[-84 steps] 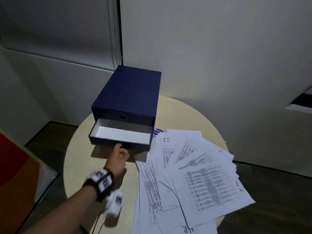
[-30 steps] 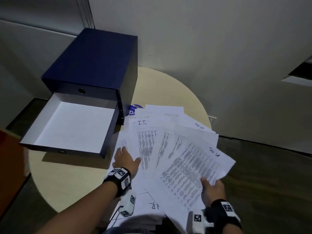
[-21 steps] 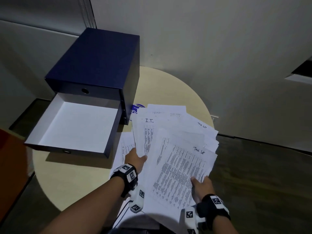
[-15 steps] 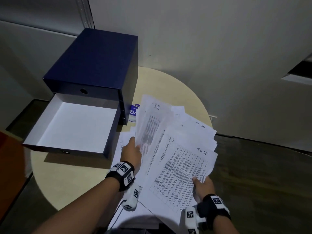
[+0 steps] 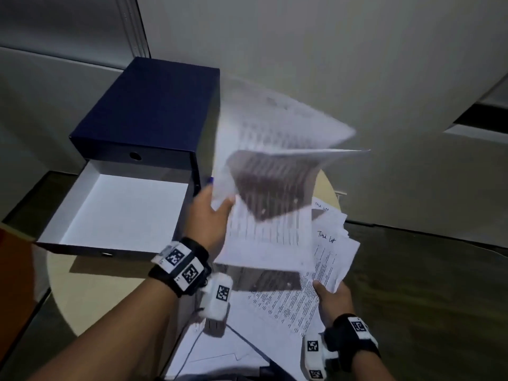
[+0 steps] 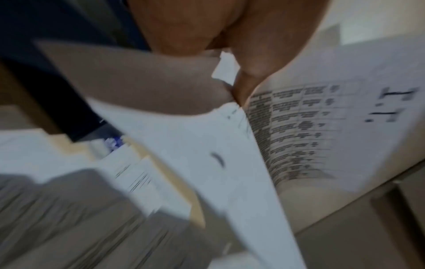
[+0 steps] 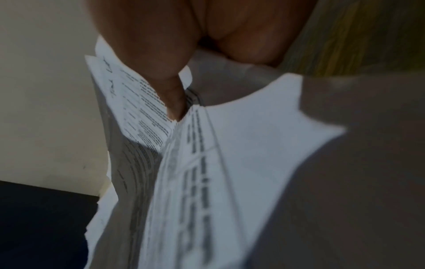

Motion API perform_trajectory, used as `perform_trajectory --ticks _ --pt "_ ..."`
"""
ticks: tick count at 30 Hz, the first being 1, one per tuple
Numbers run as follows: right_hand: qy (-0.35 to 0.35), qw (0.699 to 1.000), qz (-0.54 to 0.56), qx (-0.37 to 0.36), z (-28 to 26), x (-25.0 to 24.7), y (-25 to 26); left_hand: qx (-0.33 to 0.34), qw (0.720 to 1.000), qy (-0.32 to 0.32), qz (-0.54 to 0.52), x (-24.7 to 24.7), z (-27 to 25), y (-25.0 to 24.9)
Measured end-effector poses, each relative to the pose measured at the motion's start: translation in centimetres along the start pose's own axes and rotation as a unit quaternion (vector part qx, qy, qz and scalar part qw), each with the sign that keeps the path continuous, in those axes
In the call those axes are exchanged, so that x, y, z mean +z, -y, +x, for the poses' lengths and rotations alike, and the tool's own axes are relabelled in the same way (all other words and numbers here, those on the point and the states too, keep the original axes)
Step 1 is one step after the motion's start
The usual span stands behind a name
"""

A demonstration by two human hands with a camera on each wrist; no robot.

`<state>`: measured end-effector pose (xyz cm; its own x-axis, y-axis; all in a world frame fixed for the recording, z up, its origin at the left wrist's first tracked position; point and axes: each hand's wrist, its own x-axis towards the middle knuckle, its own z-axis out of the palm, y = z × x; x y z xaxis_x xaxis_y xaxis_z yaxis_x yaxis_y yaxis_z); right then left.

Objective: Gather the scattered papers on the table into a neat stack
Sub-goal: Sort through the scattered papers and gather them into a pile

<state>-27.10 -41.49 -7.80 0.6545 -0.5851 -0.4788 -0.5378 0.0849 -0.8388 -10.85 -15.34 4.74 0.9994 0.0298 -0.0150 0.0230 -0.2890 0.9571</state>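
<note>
Several printed white papers are bunched over the round beige table (image 5: 90, 284). My left hand (image 5: 210, 215) pinches the left edge of a blurred lifted sheaf (image 5: 275, 166) that stands up off the table. In the left wrist view its thumb lies on a sheet marked "I.T." (image 6: 322, 127). My right hand (image 5: 331, 295) grips the near right corner of the lower papers (image 5: 327, 259), thumb on top. In the right wrist view the thumb presses into the fanned sheets (image 7: 147, 112). More sheets (image 5: 220, 350) lie flat at the near edge.
A dark blue drawer box (image 5: 148, 111) stands at the table's left rear, its white-lined drawer (image 5: 121, 213) pulled out toward me. A pale wall rises close behind. Dark wood floor (image 5: 428, 284) lies to the right, an orange surface (image 5: 11, 270) at far left.
My left hand has taken hold of the left sheets and swung them up off the table, now blurred in motion. The right hand has kept its grip at the near right corner.
</note>
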Motion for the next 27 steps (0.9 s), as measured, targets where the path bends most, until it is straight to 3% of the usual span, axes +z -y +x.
perform_trajectory --ticks 3,5,8,11,14,17,19,20,23,27 --pt "0.02 0.999 0.025 -0.005 0.2 0.2 0.2 -0.121 0.979 0.135 0.087 2.7 -1.6 5.2" --pt "0.037 0.997 0.071 0.007 0.1 0.3 0.7 -0.165 0.956 0.2 0.139 3.9 -2.6 7.6" --pt "0.069 0.98 0.17 0.072 -0.7 -0.1 1.3 -0.192 0.941 0.246 0.132 5.1 -4.3 8.8" --pt "0.109 0.957 0.228 0.14 -1.9 -1.0 0.8 -0.175 0.94 0.271 0.114 6.3 -6.0 8.6" --pt "0.074 0.993 0.06 0.066 -1.5 -1.4 -1.4 -0.166 0.948 0.254 0.093 7.2 -6.9 8.9" --pt "-0.009 0.996 -0.061 0.062 -1.0 -1.6 -3.4 -0.187 0.961 0.108 0.17 6.6 -6.7 9.8" --pt "-0.035 0.994 -0.068 0.076 -0.6 -1.7 -4.4 -0.251 0.935 0.01 0.251 5.4 -6.1 10.7" --pt "-0.038 0.993 -0.079 0.077 -0.6 -1.7 -4.7 -0.301 0.919 -0.01 0.256 4.8 -5.7 11.2" --pt "-0.03 0.991 -0.104 0.076 -0.5 -1.5 -5.4 -0.378 0.903 0.021 0.201 3.7 -4.8 12.0" --pt "-0.014 0.992 -0.083 0.098 0.4 -0.9 -6.1 -0.328 0.932 0.09 0.123 4.7 -4.8 11.9"
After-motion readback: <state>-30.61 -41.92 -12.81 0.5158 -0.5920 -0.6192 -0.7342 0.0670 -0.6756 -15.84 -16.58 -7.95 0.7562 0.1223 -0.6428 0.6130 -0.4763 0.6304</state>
